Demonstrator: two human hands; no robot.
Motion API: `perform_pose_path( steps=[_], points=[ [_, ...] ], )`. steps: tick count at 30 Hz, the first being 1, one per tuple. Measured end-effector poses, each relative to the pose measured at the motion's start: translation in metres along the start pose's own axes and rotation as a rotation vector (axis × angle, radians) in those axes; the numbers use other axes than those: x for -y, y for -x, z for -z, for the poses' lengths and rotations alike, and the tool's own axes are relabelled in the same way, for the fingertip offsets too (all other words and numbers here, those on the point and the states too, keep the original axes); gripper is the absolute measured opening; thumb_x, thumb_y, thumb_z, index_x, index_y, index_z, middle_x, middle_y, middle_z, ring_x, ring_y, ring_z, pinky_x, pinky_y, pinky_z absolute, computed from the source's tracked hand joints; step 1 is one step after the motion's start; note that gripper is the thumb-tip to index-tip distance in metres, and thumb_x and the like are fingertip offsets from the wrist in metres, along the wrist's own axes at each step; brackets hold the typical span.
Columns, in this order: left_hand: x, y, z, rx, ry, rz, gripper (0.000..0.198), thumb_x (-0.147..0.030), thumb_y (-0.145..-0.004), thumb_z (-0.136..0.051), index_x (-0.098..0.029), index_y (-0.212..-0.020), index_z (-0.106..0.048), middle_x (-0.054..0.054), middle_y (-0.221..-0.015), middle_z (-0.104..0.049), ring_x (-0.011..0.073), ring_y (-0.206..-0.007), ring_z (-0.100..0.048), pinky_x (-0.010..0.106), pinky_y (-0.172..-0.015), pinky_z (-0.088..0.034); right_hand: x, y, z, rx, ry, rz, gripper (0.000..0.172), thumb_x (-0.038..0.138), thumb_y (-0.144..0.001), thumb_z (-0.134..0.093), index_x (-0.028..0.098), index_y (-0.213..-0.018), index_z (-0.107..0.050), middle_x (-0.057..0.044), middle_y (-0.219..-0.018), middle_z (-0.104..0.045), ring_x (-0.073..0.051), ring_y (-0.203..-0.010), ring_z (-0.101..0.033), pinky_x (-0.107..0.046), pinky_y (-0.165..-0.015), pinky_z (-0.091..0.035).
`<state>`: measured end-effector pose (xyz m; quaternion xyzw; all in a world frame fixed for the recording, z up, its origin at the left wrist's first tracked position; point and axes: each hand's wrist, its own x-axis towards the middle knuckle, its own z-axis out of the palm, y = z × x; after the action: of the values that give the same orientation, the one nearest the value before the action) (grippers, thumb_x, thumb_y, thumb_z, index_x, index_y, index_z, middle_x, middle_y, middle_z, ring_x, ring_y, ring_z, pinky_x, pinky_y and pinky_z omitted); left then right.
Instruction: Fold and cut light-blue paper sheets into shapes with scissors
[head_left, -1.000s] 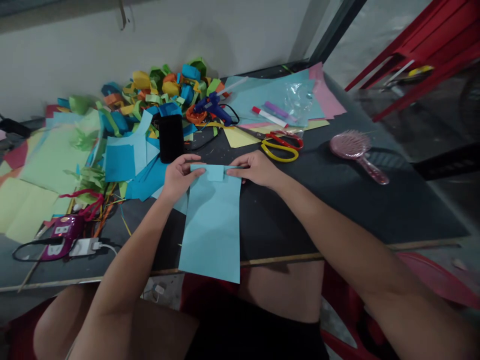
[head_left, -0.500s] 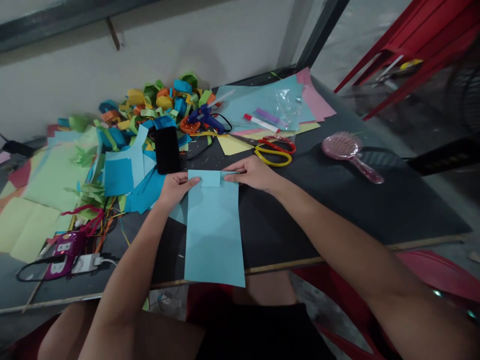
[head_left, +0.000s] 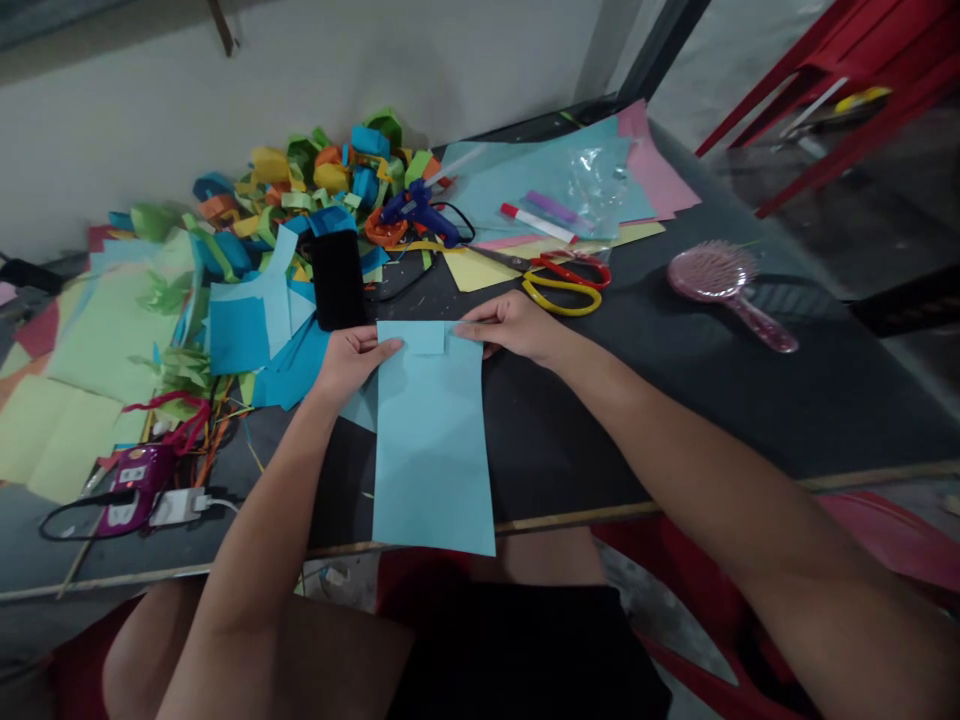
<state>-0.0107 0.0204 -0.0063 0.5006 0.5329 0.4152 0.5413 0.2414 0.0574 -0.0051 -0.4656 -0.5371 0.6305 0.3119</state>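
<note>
Two bare hands share one long, pale-blue rectangular paper sheet (head_left: 433, 450). The left hand (head_left: 351, 362) pinches its upper left corner, thumb in front and fingers curled behind; the right hand (head_left: 517, 328) pinches the upper right corner between thumb and fingers, the other fingers bent. One small pale-blue paper rectangle (head_left: 427, 339) shows at the sheet's top edge, between the two thumbs. The sheet is upright in view, its lower end overlapping the near edge of the dark-grey table (head_left: 570, 440). Both forearms reach forward from the lower corners and converge, the right one slanting farther across.

Just beyond the left hand lies one black rectangular phone-like object (head_left: 337, 280). Near the right hand is one pair of scissors with a red and a yellow handle (head_left: 561, 296). Farther back are one blue glue gun (head_left: 420, 212), one white marker with a red cap (head_left: 538, 225) and one purple marker-like stick (head_left: 553, 208). One pink bristled hairbrush (head_left: 716, 272) lies well to the right. To the left sit one purple plastic device (head_left: 140, 480) and one white plug adapter (head_left: 177, 506). Behind, folded multicoloured paper pieces (head_left: 330, 178) form a heap too tangled to count.
</note>
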Motion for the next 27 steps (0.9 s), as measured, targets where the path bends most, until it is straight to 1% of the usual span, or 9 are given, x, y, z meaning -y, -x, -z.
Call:
perform_pose_path(
  steps=[2, 5, 10, 13, 15, 19, 25, 26, 27],
  points=[
    [0.0018, -0.0014, 0.0015, 0.003, 0.028, -0.019, 0.038, -0.041, -0.066, -0.083, -0.018, -0.095, -0.077, 0.006, -0.089, -0.078, 0.0186, -0.074, -0.072, 0.029, -0.067, -0.06, -0.0013, -0.0007, -0.0014, -0.047, -0.032, -0.004, 0.037, 0.049, -0.061, -0.085, 0.017, -0.08, -0.078, -0.003, -0.066, -0.072, -0.012, -0.056, -0.065, -0.022, -0.049, -0.055],
    [0.003, -0.0026, 0.0025, 0.016, 0.06, -0.053, 0.039, -0.041, -0.069, -0.081, -0.019, -0.1, -0.075, 0.006, -0.089, -0.077, 0.0174, -0.074, -0.072, 0.027, -0.067, -0.058, -0.0035, -0.0011, -0.001, -0.062, -0.075, 0.011, 0.036, 0.052, -0.066, -0.08, 0.019, -0.078, -0.077, -0.003, -0.065, -0.071, -0.013, -0.056, -0.065, -0.024, -0.051, -0.056],
    [0.0022, -0.0027, 0.0015, 0.011, 0.038, -0.068, 0.047, -0.049, -0.07, -0.078, -0.016, -0.103, -0.074, 0.007, -0.084, -0.075, 0.0173, -0.072, -0.069, 0.027, -0.065, -0.056, -0.0043, -0.0008, 0.0019, -0.047, -0.064, 0.065, 0.035, 0.053, -0.065, -0.081, 0.021, -0.077, -0.077, -0.001, -0.066, -0.071, -0.013, -0.059, -0.065, -0.026, -0.057, -0.057],
    [0.0023, -0.0038, 0.0021, 0.013, 0.008, -0.089, 0.047, -0.052, -0.071, -0.076, -0.017, -0.103, -0.074, 0.005, -0.081, -0.074, 0.0159, -0.072, -0.067, 0.026, -0.063, -0.053, -0.0037, -0.0009, 0.0021, -0.032, -0.041, 0.088, 0.037, 0.056, -0.065, -0.079, 0.021, -0.077, -0.076, -0.001, -0.066, -0.071, -0.013, -0.058, -0.064, -0.026, -0.058, -0.056],
    [0.0025, -0.0043, 0.0028, 0.0, -0.011, -0.099, 0.045, -0.053, -0.072, -0.075, -0.017, -0.099, -0.074, 0.004, -0.078, -0.072, 0.0146, -0.069, -0.064, 0.025, -0.061, -0.051, -0.0036, -0.001, 0.002, -0.027, -0.024, 0.1, 0.039, 0.058, -0.066, -0.078, 0.021, -0.077, -0.076, -0.001, -0.066, -0.07, -0.012, -0.058, -0.064, -0.026, -0.058, -0.056],
    [0.0027, -0.0034, 0.0035, -0.043, -0.066, -0.119, 0.041, -0.056, -0.071, -0.074, -0.017, -0.084, -0.073, 0.002, -0.067, -0.065, 0.0111, -0.057, -0.055, 0.023, -0.053, -0.044, -0.0046, -0.0013, 0.0022, -0.005, -0.007, 0.109, 0.042, 0.06, -0.067, -0.076, 0.02, -0.077, -0.076, -0.002, -0.066, -0.07, -0.013, -0.058, -0.064, -0.026, -0.058, -0.055],
    [0.0038, -0.0015, 0.004, -0.101, -0.151, -0.167, 0.04, -0.056, -0.074, -0.072, -0.016, -0.066, -0.065, -0.004, -0.048, -0.043, 0.0065, -0.044, -0.035, 0.022, -0.043, -0.027, -0.0053, -0.0023, 0.0032, -0.008, -0.01, 0.135, 0.045, 0.062, -0.063, -0.078, 0.019, -0.078, -0.076, -0.003, -0.067, -0.071, -0.014, -0.059, -0.065, -0.026, -0.056, -0.055],
    [0.0034, -0.0011, 0.0034, -0.103, -0.161, -0.174, 0.041, -0.055, -0.074, -0.072, -0.016, -0.065, -0.064, -0.004, -0.048, -0.042, 0.0062, -0.044, -0.034, 0.022, -0.043, -0.026, -0.0051, -0.0024, 0.0036, -0.005, 0.002, 0.136, 0.045, 0.062, -0.063, -0.078, 0.019, -0.078, -0.076, -0.003, -0.067, -0.071, -0.014, -0.06, -0.065, -0.027, -0.057, -0.055],
    [0.0027, -0.0007, 0.0024, -0.104, -0.162, -0.182, 0.04, -0.055, -0.073, -0.072, -0.016, -0.065, -0.065, -0.004, -0.049, -0.044, 0.0063, -0.045, -0.036, 0.022, -0.043, -0.028, -0.0049, -0.0025, 0.0039, 0.0, 0.015, 0.139, 0.045, 0.062, -0.063, -0.078, 0.019, -0.078, -0.076, -0.003, -0.068, -0.071, -0.014, -0.06, -0.065, -0.027, -0.057, -0.055]
  ],
)
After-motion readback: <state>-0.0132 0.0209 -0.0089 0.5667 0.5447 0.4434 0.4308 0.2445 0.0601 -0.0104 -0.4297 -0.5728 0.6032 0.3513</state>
